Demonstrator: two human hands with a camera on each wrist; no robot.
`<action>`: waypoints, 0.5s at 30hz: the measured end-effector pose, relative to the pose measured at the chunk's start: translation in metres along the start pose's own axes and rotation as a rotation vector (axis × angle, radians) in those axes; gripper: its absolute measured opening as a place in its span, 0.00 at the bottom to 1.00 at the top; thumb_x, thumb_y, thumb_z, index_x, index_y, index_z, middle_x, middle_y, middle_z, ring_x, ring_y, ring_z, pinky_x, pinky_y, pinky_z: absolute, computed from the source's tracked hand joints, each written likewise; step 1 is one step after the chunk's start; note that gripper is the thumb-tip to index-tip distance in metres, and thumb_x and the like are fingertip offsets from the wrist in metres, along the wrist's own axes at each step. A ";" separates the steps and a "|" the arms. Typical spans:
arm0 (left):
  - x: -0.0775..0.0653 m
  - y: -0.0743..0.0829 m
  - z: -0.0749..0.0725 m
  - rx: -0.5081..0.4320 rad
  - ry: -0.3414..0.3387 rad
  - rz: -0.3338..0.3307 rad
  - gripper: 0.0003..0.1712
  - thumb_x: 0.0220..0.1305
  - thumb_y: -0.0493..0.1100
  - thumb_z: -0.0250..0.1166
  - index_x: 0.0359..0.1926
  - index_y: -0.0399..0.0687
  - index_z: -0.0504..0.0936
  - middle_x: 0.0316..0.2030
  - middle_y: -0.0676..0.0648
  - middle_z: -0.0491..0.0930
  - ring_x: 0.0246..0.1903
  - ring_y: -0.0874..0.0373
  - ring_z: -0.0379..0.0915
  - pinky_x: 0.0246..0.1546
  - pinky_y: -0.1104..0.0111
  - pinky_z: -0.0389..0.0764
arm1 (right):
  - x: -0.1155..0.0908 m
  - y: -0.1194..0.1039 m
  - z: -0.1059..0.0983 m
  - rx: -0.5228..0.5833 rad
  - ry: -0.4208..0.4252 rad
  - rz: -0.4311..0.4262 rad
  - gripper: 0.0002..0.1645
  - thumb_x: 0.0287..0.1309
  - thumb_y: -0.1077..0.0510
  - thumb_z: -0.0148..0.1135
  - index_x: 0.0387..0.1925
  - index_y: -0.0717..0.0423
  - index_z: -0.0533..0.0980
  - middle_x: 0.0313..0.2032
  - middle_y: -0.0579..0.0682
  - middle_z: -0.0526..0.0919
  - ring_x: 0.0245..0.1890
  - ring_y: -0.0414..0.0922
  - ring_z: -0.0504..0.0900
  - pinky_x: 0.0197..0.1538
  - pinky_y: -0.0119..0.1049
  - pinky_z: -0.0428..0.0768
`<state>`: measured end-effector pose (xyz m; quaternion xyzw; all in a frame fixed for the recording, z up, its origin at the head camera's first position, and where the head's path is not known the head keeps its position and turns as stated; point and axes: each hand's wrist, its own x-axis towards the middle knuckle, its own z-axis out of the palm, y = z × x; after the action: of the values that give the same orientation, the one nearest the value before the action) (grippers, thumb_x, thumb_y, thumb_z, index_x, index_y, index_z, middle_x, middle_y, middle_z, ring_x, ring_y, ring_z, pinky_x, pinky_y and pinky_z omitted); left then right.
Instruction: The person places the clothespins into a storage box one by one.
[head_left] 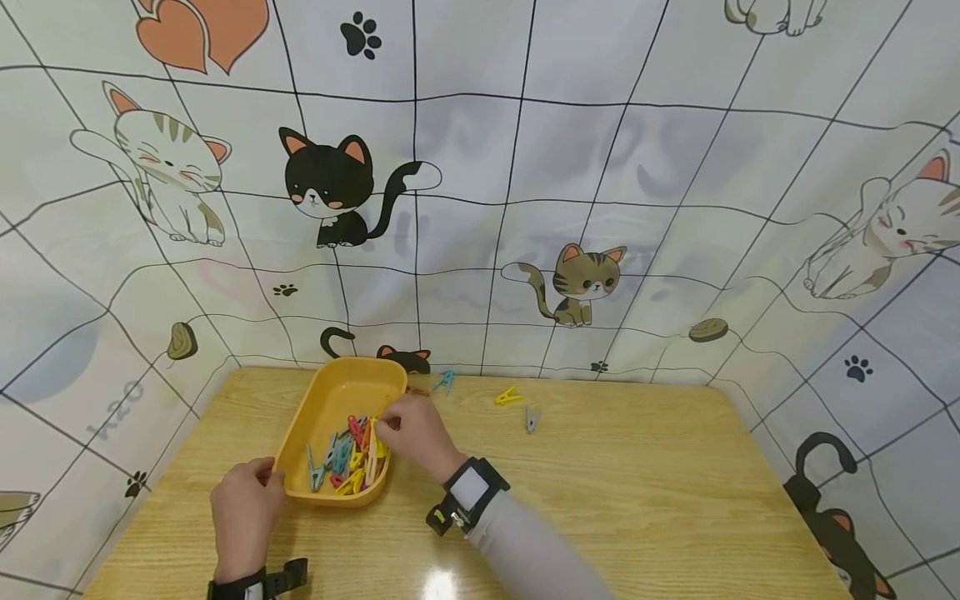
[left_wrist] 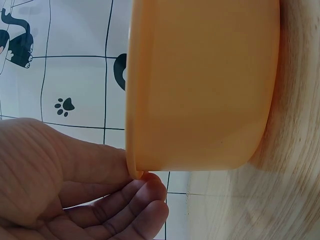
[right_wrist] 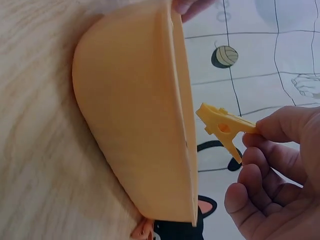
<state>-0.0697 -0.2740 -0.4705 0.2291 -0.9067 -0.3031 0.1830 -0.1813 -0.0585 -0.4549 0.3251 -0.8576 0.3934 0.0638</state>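
A yellow plastic tray point(head_left: 330, 383) stands on the table, with several coloured clothespins point(head_left: 341, 454) heaped toward its near right part. My left hand point(head_left: 247, 508) pinches the rim at the near left corner; in the left wrist view the thumb lies on one side of the lip, the fingertips at the other. Over the right rim, my right hand point(head_left: 420, 433) holds a yellow clothespin point(right_wrist: 225, 127) between thumb and index finger. Its jaw end points toward the tray's inside, above the rim.
Behind the tray's right side lie a blue clothespin point(head_left: 444, 381) and a brownish-orange one point(right_wrist: 143, 229), partly covered by my right hand in the head view. Farther right are a yellow clothespin point(head_left: 507, 396) and a grey one point(head_left: 532, 418). A cat-patterned cloth point(head_left: 465, 233) surrounds the wooden table point(head_left: 637, 492).
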 end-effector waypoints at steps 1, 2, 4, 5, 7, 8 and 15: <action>0.000 0.000 0.000 -0.001 0.001 -0.002 0.15 0.60 0.28 0.65 0.46 0.17 0.83 0.32 0.27 0.83 0.31 0.35 0.80 0.33 0.45 0.79 | 0.000 -0.001 0.001 0.006 -0.009 0.006 0.08 0.60 0.62 0.67 0.27 0.57 0.87 0.26 0.43 0.80 0.27 0.32 0.70 0.33 0.20 0.68; 0.000 0.000 0.000 -0.003 0.002 -0.003 0.15 0.60 0.27 0.65 0.46 0.17 0.83 0.32 0.27 0.83 0.31 0.35 0.80 0.33 0.45 0.79 | -0.001 -0.003 0.003 0.007 -0.019 0.012 0.08 0.61 0.62 0.67 0.26 0.57 0.87 0.26 0.43 0.79 0.27 0.32 0.69 0.32 0.20 0.67; 0.000 0.000 0.000 -0.005 0.004 -0.002 0.15 0.60 0.27 0.65 0.46 0.17 0.83 0.32 0.27 0.83 0.32 0.35 0.81 0.33 0.45 0.79 | -0.001 -0.005 0.006 0.010 -0.039 0.025 0.10 0.62 0.61 0.66 0.24 0.56 0.86 0.25 0.43 0.77 0.27 0.32 0.68 0.32 0.21 0.66; 0.000 0.000 0.000 -0.006 0.006 -0.001 0.15 0.60 0.27 0.65 0.46 0.17 0.83 0.32 0.27 0.83 0.32 0.35 0.81 0.33 0.45 0.79 | -0.002 -0.006 0.007 0.006 -0.046 0.029 0.11 0.62 0.60 0.66 0.24 0.55 0.85 0.25 0.42 0.76 0.26 0.32 0.68 0.31 0.21 0.67; 0.000 0.000 0.001 -0.007 0.008 0.002 0.15 0.60 0.27 0.65 0.46 0.17 0.83 0.32 0.26 0.83 0.31 0.35 0.81 0.33 0.45 0.79 | -0.003 -0.006 0.009 0.001 -0.061 0.035 0.12 0.64 0.59 0.66 0.24 0.55 0.85 0.25 0.41 0.75 0.27 0.32 0.68 0.31 0.21 0.67; 0.000 0.000 0.001 -0.007 0.009 0.003 0.15 0.60 0.27 0.65 0.46 0.17 0.83 0.32 0.26 0.83 0.31 0.35 0.81 0.32 0.46 0.79 | -0.003 -0.006 0.009 0.000 -0.066 0.034 0.13 0.64 0.59 0.66 0.23 0.54 0.84 0.26 0.41 0.75 0.27 0.32 0.68 0.31 0.21 0.67; 0.000 0.000 0.001 -0.009 0.008 -0.001 0.15 0.60 0.28 0.65 0.46 0.18 0.83 0.32 0.26 0.83 0.31 0.35 0.81 0.32 0.47 0.79 | -0.007 0.010 0.003 0.024 -0.037 0.044 0.13 0.65 0.60 0.64 0.24 0.54 0.84 0.25 0.41 0.75 0.26 0.32 0.68 0.30 0.22 0.68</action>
<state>-0.0701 -0.2741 -0.4711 0.2297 -0.9046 -0.3062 0.1873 -0.1820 -0.0520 -0.4658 0.3140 -0.8609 0.3988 0.0354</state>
